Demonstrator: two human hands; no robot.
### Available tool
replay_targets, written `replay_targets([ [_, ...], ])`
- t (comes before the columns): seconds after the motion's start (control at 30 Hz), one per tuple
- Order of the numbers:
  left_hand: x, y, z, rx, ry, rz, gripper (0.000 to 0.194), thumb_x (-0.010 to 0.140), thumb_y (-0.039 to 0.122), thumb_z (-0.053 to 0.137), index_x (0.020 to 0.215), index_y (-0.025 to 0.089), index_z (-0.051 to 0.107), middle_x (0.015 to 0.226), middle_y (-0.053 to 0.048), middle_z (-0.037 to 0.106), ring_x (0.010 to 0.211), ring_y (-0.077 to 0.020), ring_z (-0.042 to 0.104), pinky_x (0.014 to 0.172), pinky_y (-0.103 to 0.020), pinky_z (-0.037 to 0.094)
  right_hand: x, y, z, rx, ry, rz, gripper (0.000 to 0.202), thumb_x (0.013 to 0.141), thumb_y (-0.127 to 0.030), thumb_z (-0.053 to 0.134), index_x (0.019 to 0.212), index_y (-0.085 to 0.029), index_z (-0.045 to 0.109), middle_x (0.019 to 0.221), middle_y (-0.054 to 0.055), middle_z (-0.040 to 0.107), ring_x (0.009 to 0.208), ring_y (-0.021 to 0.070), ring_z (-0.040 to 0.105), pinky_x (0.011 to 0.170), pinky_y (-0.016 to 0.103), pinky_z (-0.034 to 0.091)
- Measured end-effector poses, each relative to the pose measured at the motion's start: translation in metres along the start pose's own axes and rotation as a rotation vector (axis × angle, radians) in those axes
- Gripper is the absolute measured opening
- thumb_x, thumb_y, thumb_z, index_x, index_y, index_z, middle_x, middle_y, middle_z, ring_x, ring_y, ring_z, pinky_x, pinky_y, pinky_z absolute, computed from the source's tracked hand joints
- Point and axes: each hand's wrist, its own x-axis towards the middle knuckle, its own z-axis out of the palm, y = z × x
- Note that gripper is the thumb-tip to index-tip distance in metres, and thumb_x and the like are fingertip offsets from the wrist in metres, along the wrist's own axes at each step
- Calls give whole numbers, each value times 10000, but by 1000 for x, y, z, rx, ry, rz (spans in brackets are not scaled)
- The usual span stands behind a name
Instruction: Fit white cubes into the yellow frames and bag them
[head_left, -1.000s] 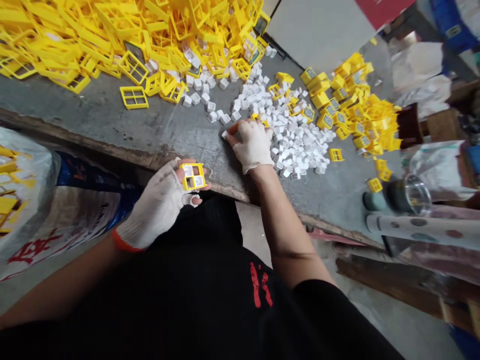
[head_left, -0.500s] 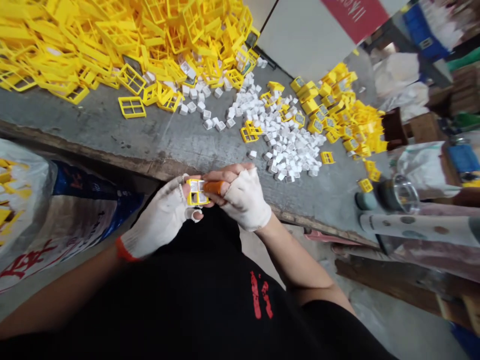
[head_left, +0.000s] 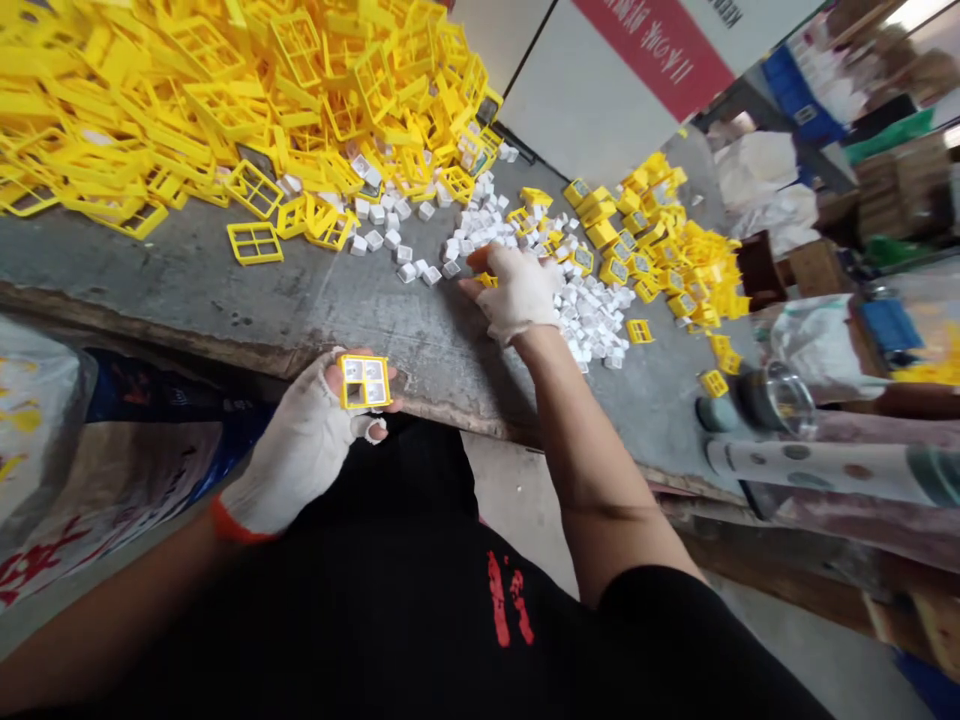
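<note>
My left hand (head_left: 296, 435), in a white fingerless work glove with an orange cuff, is closed on a small yellow window frame (head_left: 365, 382) near the table edge. White cube-like pieces fill three of its openings; the lower left one looks dark. My right hand (head_left: 523, 290), also gloved, reaches over the pile of small white pieces (head_left: 596, 310). Its thumb and forefinger are apart, with part of a yellow frame (head_left: 487, 280) showing between them on the table. The other right fingers are hidden under the glove.
A large heap of yellow frames (head_left: 225, 100) covers the table's far left. Yellow pieces with grey faces (head_left: 645, 230) are piled at the right, near metal and clear bowls (head_left: 780, 395). A white box (head_left: 600, 90) stands behind. Filled bags (head_left: 135, 430) stand at lower left.
My right hand has left the frame in my left hand and moved forward and right to the white pieces. My left hand still holds the frame, now in full sight. The view has shifted slightly.
</note>
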Motion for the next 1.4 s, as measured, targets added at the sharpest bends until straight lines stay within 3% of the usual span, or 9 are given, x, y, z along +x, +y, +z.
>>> replay_targets([
  [0.2, 1, 7, -1, 84, 63, 35, 416, 872, 517, 936, 1011, 178, 738, 946, -90, 834, 671, -197, 739, 488, -238, 544, 32, -10, 13, -46, -30, -77, 194, 1025, -310, 647, 1133, -227, 785, 1215, 142, 856, 1213, 393, 709, 1135, 654, 441],
  [0.33, 5, 15, 9, 68, 123, -144, 264, 1077, 415, 662, 991, 167, 690, 862, -107, 788, 562, -176, 675, 411, -211, 448, -9, -8, 0, 108, 0, -241, 237, 1071, -330, 614, 1175, -276, 820, 1263, 98, 858, 1227, 347, 724, 1145, 586, 475],
  [0.5, 9, 16, 23, 92, 61, -474, 371, 1170, 374, 407, 1061, 170, 698, 710, -76, 708, 467, -178, 609, 354, -197, 345, -77, -20, -17, 398, -29, -827, 344, 1158, -499, 584, 1182, -308, 869, 1232, 67, 882, 1124, 288, 775, 1085, 521, 548],
  [0.77, -1, 3, 17, 104, -152, -626, 419, 1167, 388, 459, 1397, 199, 754, 744, -78, 729, 519, -189, 693, 379, -181, 390, -106, -22, 3, 539, 118, -1041, 321, 1185, -392, 563, 1247, -291, 862, 1205, 62, 900, 1163, 242, 787, 1021, 452, 574],
  [0.97, 4, -6, 10, 92, -193, -590, 248, 1090, 380, 651, 1168, 204, 807, 696, -40, 711, 515, -175, 703, 375, -166, 416, -110, -11, -9, 489, 18, -1026, 355, 1190, -466, 564, 1307, -278, 841, 1407, 93, 848, 1222, 233, 770, 993, 432, 578],
  [1.07, 12, -2, 6, 95, -163, -500, 251, 1075, 393, 686, 1003, 171, 781, 765, -84, 772, 542, -182, 724, 396, -184, 462, -91, 2, -20, 603, 120, -862, 343, 1195, -412, 551, 1359, -273, 819, 1305, 83, 873, 1136, 218, 792, 988, 404, 594],
  [1.17, 21, 7, 4, 102, -140, -355, 196, 1031, 356, 754, 1001, 163, 772, 845, -115, 820, 565, -188, 734, 425, -207, 509, -39, 4, -22, 487, 144, -545, 273, 1137, -338, 616, 1220, -286, 870, 1188, 69, 884, 1077, 248, 790, 985, 420, 581],
  [1.27, 28, 12, 2, 90, -152, -287, 225, 927, 358, 878, 1014, 169, 791, 865, -102, 826, 592, -207, 744, 439, -240, 547, 33, -21, -16, 238, -15, -355, 296, 1061, -242, 632, 1207, -293, 884, 1198, 72, 882, 1170, 304, 765, 1069, 488, 520],
  [1.4, 27, 6, -3, 23, -126, -214, 367, 869, 465, 951, 1047, 173, 817, 915, -104, 831, 620, -213, 748, 447, -254, 557, 108, -73, -3, 89, -141, -302, 471, 1037, -142, 523, 1349, -291, 842, 1358, 83, 852, 1347, 340, 703, 1159, 520, 477],
])
